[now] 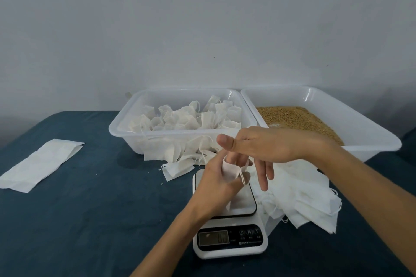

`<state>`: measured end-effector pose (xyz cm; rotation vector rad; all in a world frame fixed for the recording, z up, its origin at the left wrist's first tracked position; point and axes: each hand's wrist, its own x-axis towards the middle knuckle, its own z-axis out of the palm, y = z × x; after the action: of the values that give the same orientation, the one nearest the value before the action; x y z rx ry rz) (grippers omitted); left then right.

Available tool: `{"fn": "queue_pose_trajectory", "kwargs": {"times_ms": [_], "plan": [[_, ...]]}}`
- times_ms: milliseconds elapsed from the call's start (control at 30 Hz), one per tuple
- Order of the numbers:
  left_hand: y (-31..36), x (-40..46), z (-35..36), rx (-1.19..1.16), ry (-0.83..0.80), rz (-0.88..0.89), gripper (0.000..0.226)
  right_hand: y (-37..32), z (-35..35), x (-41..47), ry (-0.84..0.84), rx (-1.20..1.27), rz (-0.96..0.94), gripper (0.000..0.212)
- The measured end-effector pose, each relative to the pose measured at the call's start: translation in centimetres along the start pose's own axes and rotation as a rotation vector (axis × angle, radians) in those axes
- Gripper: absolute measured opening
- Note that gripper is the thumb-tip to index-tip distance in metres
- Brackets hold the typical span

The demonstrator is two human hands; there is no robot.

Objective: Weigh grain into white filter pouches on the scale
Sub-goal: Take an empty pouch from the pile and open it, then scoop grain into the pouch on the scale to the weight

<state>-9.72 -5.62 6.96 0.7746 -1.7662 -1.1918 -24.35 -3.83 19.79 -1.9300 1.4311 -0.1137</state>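
Observation:
A white digital scale point(244, 200) stands on the blue cloth in front of me. Above its platform my left hand point(212, 183) grips a small white filter pouch point(229, 170) with a drawstring hanging from it. My right hand point(258, 146) hovers over the pouch with two fingers pushed into its mouth and the other fingers spread. Brown grain point(299, 119) lies in the right white tub point(371, 139). The left white tub point(126, 128) holds several filled, tied pouches point(186, 117).
Flat pouches point(304, 193) lie heaped to the right of the scale, and more point(180, 155) spill in front of the left tub. A folded white sheet point(38, 165) rests at far left on the blue cloth point(101, 209). A grey wall stands behind.

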Motion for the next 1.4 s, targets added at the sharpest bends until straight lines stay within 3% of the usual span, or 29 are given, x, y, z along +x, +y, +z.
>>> {"fn": "queue_pose_trajectory", "kwargs": {"times_ms": [100, 167, 233, 333, 400, 500, 667, 867, 967, 1133, 1300, 1400], "plan": [[-0.1, 0.0, -0.2, -0.040, 0.003, -0.018, 0.034, 0.4, -1.3, -0.6, 0.020, 0.026, -0.080, 0.095], [-0.2, 0.0, -0.2, -0.054, 0.009, -0.027, 0.032, 1.6, -2.9, -1.3, 0.138, 0.087, -0.114, 0.089], [-0.4, 0.1, -0.1, -0.082, 0.015, -0.053, 0.038, 4.2, -4.7, -1.8, 0.343, 0.115, -0.076, 0.073], [-0.8, 0.2, -0.2, -0.093, 0.021, -0.075, 0.041, 11.2, -6.7, -1.7, 0.592, -0.046, 0.107, 0.032], [-1.0, 0.3, -0.2, -0.104, 0.037, -0.076, 0.041, 16.0, -7.3, -1.3, 0.573, -0.248, 0.356, 0.026], [-1.0, 0.4, 0.1, -0.133, 0.051, -0.095, 0.043, 20.5, -6.9, -0.7, 0.443, -0.359, 0.562, 0.045], [-1.3, 0.6, -0.1, -0.127, 0.061, -0.108, 0.040, 22.2, -7.8, 0.4, 0.453, -0.356, 0.619, 0.057], [-1.1, 0.7, -0.3, -0.142, 0.092, -0.095, 0.041, 24.1, -8.5, 1.6, 0.339, -0.441, 0.664, 0.029], [-1.3, 0.8, -0.5, -0.151, 0.110, -0.086, 0.043, 25.3, -8.9, 1.0, 0.441, -0.472, 0.665, 0.019], [-1.3, 0.7, -0.3, -0.142, 0.113, -0.080, 0.043, 27.2, -9.3, -0.3, 0.727, -0.557, 0.787, 0.031], [-1.3, 0.7, -0.4, -0.140, 0.115, -0.073, 0.043, 26.7, -9.4, -0.6, 0.706, -0.720, 0.863, 0.009], [-1.2, 0.7, -0.3, -0.148, 0.116, -0.078, 0.043, 26.7, -9.2, -0.7, 0.680, -0.745, 0.795, 0.008]]}}
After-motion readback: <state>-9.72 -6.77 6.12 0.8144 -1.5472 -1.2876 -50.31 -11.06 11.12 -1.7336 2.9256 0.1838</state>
